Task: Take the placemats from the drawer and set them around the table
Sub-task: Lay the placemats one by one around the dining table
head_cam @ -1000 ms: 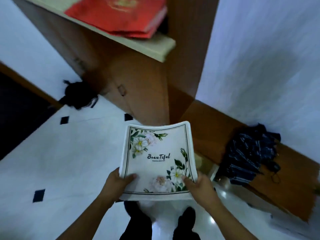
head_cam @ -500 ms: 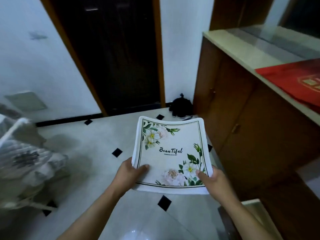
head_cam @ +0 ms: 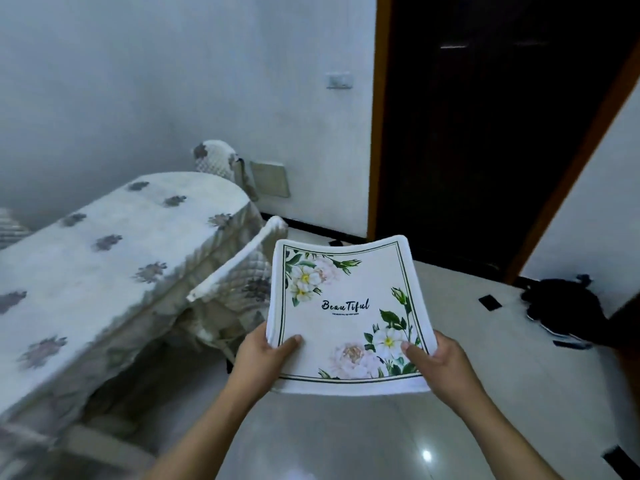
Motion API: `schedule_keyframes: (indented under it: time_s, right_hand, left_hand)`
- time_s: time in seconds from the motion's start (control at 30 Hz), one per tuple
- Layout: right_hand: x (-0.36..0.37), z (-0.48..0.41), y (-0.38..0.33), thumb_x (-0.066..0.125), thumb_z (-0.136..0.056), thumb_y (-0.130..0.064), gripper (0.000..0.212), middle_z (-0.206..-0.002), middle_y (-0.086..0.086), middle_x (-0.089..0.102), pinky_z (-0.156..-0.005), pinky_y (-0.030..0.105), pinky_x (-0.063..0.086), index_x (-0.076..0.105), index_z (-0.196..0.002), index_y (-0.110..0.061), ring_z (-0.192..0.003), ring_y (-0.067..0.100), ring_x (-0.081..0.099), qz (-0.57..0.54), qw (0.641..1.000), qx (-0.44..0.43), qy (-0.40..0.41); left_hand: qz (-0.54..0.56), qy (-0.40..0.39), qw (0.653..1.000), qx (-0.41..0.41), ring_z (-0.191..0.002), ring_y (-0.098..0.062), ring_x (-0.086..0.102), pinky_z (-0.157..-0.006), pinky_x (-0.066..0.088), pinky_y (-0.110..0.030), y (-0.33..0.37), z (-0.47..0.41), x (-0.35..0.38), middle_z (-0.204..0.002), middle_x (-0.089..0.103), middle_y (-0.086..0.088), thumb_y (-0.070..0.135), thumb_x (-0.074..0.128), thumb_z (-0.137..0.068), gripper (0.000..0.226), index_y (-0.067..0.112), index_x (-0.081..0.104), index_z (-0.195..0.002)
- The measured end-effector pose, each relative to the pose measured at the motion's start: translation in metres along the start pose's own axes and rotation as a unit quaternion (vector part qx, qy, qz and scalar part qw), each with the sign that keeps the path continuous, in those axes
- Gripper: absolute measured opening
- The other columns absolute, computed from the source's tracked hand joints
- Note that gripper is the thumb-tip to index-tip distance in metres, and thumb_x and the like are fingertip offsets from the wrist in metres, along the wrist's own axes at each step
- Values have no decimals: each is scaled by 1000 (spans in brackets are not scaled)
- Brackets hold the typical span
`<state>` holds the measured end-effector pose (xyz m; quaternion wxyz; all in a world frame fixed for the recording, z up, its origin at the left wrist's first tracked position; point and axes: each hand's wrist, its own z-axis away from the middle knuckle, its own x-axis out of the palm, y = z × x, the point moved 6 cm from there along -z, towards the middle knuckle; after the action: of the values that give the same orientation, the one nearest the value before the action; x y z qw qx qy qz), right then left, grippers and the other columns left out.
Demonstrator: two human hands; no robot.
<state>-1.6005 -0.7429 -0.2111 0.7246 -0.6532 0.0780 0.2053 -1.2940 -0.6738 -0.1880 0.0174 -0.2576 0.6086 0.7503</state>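
Note:
A stack of white placemats [head_cam: 346,299], printed with flowers and the word "Beautiful", hangs in the air in front of me, its far edge curling upward. My left hand [head_cam: 261,355] grips the near left corner, thumb on top. My right hand [head_cam: 438,360] grips the near right corner the same way. The table [head_cam: 104,244], under a pale cloth with grey flower motifs, stands to the left, a little beyond the stack.
A chair with a quilted cover [head_cam: 235,275] is tucked against the table's near end; another chair back [head_cam: 214,157] shows behind the table. A dark doorway [head_cam: 485,133] opens ahead. A black bag [head_cam: 564,306] lies on the tiled floor at right.
My view has swung left from the wooden cabinet to the doorway and then the covered table. Both hands keep the same hold on the placemat stack throughout.

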Motion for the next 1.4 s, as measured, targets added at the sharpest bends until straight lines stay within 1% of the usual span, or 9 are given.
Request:
schedule_keyframes:
  time_s: [0.2, 0.37, 0.57, 0.7, 0.83, 0.9, 1.07, 1.2, 1.4]
  right_hand:
    - [81, -144, -52, 67, -86, -31, 7, -81, -10, 75, -72, 31, 55, 69, -87, -25, -76, 7, 70, 30, 989, -72, -127]
    - [184, -230, -123, 68, -86, -28, 5, -84, -14, 75, -77, 31, 55, 71, -90, -25, -78, 2, 70, 42, 952, -136, -270]
    - [334, -244, -209, 71, -85, -28, 9, -85, -11, 75, -74, 29, 55, 70, -93, -24, -81, 4, 70, 59, 887, -197, -413]
    - [432, -231, -248, 70, -86, -30, 8, -81, -8, 75, -64, 20, 52, 70, -92, -24, -76, 2, 69, 58, 857, -212, -466]
    - [532, -213, -275, 67, -88, -27, 7, -75, -3, 74, -52, 9, 46, 69, -91, -21, -68, 1, 69, 63, 841, -212, -493]
    - [580, -209, -285, 68, -88, -25, 8, -77, 3, 74, -53, 13, 49, 69, -92, -18, -67, 5, 69, 70, 845, -201, -490]
    - [677, -202, -306, 68, -87, -35, 12, -81, -2, 72, -64, 28, 53, 64, -91, -24, -74, 12, 68, 102, 850, -188, -481]
    - [740, -205, -316, 66, -88, -39, 18, -88, -5, 69, -59, 21, 44, 61, -98, -26, -80, 7, 64, 119, 848, -186, -482]
    - [836, -237, -309, 65, -88, -40, 29, -95, 0, 70, -63, 21, 44, 63, -107, -19, -83, 11, 63, 168, 836, -197, -485]
  left_hand:
    - [30, 142, 988, -50, -81, -7, 71, -76, 57, -37, -24, -68, -61, -90, 76, 11, 35, 74, -77, 20, 26, 71, -95]
    - [71, 282, 950, -114, -83, -11, 72, -79, 58, -42, -49, -81, -131, -94, 76, 8, 38, 74, -72, 30, 25, 69, -99]
    - [102, 433, 882, -155, -79, -7, 71, -65, 53, -21, -88, -51, -225, -88, 76, 4, 18, 75, -81, 16, 16, 72, -96]
    - [111, 485, 851, -171, -81, -8, 72, -67, 54, -22, -130, -37, -292, -87, 76, 7, 23, 77, -80, 19, 17, 72, -97]
    - [103, 485, 853, -161, -74, 5, 68, -62, 50, -11, -175, -42, -371, -75, 72, 26, 12, 73, -84, 13, 24, 69, -89]
    - [94, 483, 854, -167, -80, 2, 69, -69, 53, -20, -200, -44, -414, -81, 74, 20, 20, 75, -83, 10, 22, 71, -92]
    - [82, 453, 866, -194, -92, -9, 70, -83, 57, -38, -257, -55, -503, -100, 75, 6, 48, 72, -73, 44, 19, 69, -107]
    - [67, 457, 861, -213, -94, -9, 69, -84, 56, -35, -297, -77, -551, -101, 73, 6, 33, 73, -82, 30, 20, 67, -109]
    - [38, 446, 859, -248, -95, -6, 63, -78, 48, -27, -350, -118, -604, -105, 68, 11, 42, 70, -83, 32, 27, 63, -111]
